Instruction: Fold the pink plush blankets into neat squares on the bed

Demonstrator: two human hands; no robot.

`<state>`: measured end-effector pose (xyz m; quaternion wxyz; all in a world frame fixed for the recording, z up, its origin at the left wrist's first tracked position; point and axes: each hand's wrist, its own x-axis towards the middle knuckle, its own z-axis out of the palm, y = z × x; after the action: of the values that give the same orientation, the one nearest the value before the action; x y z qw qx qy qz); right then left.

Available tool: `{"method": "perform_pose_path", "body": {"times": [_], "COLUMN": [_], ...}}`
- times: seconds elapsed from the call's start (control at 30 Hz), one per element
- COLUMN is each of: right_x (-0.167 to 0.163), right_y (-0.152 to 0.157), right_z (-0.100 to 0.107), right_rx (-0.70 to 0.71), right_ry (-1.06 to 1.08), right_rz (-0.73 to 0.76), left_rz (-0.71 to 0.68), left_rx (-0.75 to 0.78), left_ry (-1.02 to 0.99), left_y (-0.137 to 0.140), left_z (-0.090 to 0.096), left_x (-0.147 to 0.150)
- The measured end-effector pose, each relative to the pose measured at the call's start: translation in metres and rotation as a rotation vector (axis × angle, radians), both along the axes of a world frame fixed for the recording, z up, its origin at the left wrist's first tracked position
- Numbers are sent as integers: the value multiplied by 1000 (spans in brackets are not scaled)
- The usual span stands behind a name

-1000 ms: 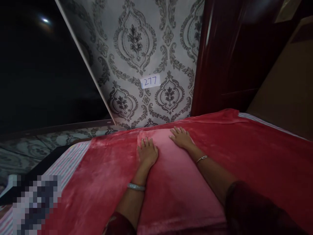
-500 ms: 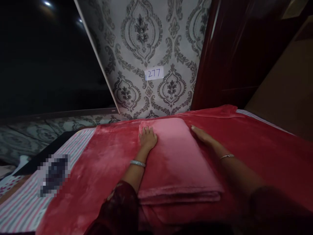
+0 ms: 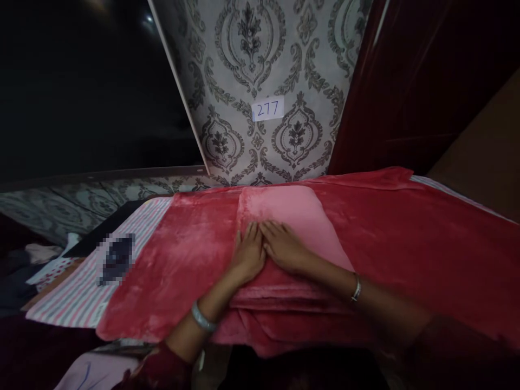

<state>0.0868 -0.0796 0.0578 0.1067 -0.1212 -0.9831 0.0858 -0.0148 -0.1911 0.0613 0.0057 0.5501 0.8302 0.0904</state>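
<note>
A folded pink plush blanket (image 3: 296, 208) lies in the middle, its layered fold edge facing me. My left hand (image 3: 248, 252) rests flat on its left part, fingers stretched forward. Beside it, my right hand (image 3: 282, 244) also lies flat on the blanket, its fingertips close to those of the left hand. Neither hand grips anything. Underneath spreads a larger red plush cloth (image 3: 195, 244), reaching out to both sides.
A striped cloth (image 3: 91, 279) shows at the left, with a pixelated dark item (image 3: 117, 260) on it. Behind stand a large black screen (image 3: 89, 97), patterned wallpaper (image 3: 252, 65) with a "277" label (image 3: 268, 108), and a dark red glossy panel (image 3: 406, 86).
My right hand has come from beside the blanket's right edge onto its top, next to the left. My left hand has slid nearer to me. The view has shifted slightly.
</note>
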Motion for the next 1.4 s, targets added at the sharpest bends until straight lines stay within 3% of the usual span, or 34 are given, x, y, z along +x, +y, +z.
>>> {"method": "perform_pose_path", "body": {"times": [0.13, 0.37, 0.5, 0.63, 0.73, 0.83, 0.97, 1.07, 1.13, 1.27, 1.4], "right_x": [12, 86, 129, 156, 171, 182, 169, 130, 98, 52, 56], "right_y": [-6, 42, 51, 56, 62, 69, 62, 34, 7, -39, -50], "right_z": [-13, -40, -71, -98, -102, -85, -38, -2, 11, 3, -23], "right_rx": [28, 82, 8, -110, -193, -222, -112, -34, 1, 21, 38], "right_ry": [-68, -36, 60, 142, 168, 196, 255, 210, 169, 11, -37], "right_rz": [-19, -241, -405, -459, -446, -413, -375, -248, -161, 3, 2], "left_rz": [-11, 13, 24, 34, 24, 7, 2, 14, 2, 19, 43], "left_rx": [-76, -111, -127, -124, -97, -67, 7, 119, 144, 65, 26], "left_ry": [75, 113, 106, 102, 87, 10, -105, -56, -7, 58, 145], "left_y": [-14, -8, -8, -8, -7, -7, -17, -35, -47, -63, -67], "left_z": [-15, -12, -9, -7, -8, -7, 4, 11, 8, -14, -34], "left_x": [10, 10, 13, 15, 13, 6, 3, 14, 28, 53, 61]}}
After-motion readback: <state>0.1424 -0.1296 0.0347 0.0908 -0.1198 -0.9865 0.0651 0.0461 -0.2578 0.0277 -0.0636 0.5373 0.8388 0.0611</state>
